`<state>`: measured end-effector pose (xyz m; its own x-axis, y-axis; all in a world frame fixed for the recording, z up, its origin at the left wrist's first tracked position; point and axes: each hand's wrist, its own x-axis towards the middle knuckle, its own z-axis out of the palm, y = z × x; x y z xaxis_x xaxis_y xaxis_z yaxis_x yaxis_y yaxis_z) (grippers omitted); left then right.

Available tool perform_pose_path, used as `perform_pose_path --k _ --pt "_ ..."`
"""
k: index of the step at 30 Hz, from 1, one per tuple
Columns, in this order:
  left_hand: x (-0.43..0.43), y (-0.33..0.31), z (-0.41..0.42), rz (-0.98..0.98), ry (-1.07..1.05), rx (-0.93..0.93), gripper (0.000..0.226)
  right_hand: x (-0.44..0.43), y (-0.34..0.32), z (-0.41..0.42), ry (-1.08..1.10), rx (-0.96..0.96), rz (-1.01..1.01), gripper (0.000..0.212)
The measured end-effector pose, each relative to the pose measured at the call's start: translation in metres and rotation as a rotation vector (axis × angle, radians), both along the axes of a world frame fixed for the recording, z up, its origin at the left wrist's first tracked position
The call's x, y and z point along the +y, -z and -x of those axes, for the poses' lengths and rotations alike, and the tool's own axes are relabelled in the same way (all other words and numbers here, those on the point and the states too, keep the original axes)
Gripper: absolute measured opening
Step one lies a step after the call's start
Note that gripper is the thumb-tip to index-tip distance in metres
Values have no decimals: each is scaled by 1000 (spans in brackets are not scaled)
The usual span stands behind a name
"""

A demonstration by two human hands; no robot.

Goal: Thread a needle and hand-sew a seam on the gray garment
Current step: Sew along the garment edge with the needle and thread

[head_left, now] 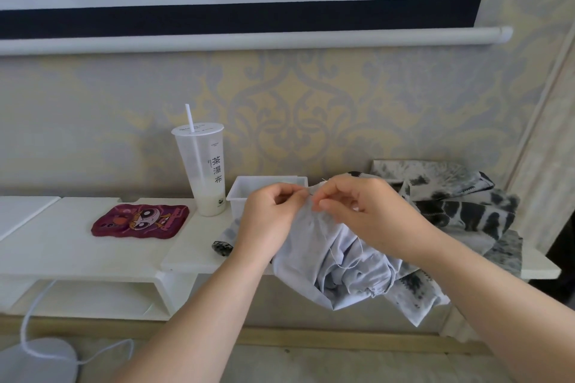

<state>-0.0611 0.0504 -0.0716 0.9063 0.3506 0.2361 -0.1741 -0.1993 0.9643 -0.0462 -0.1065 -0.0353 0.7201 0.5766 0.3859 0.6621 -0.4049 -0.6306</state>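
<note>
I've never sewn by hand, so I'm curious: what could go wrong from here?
1. The left hand and right hand pinch the gray garment close together at its top edge. The needle is too small to see, so a prick seems possible.
2. The loose thread loops over the garment's folds and may tangle.
3. The cup stands near the left hand; a tug could tip it.

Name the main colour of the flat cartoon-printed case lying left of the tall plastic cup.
The flat cartoon-printed case is dark red; the head view shows it best.
</note>
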Motion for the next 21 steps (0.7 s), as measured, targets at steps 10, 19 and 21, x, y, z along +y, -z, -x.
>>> perform_pose_path --k 10,19,21 --pt "-7 3 5 136 78 -60 8 -4 -9 -20 198 -61 -55 9" --pt "-6 3 7 -28 168 -127 9 2 -25 -32 52 425 -2 14" --pt "-4 4 7 -36 166 -127 9 3 -24 -35 70 484 -79 12"
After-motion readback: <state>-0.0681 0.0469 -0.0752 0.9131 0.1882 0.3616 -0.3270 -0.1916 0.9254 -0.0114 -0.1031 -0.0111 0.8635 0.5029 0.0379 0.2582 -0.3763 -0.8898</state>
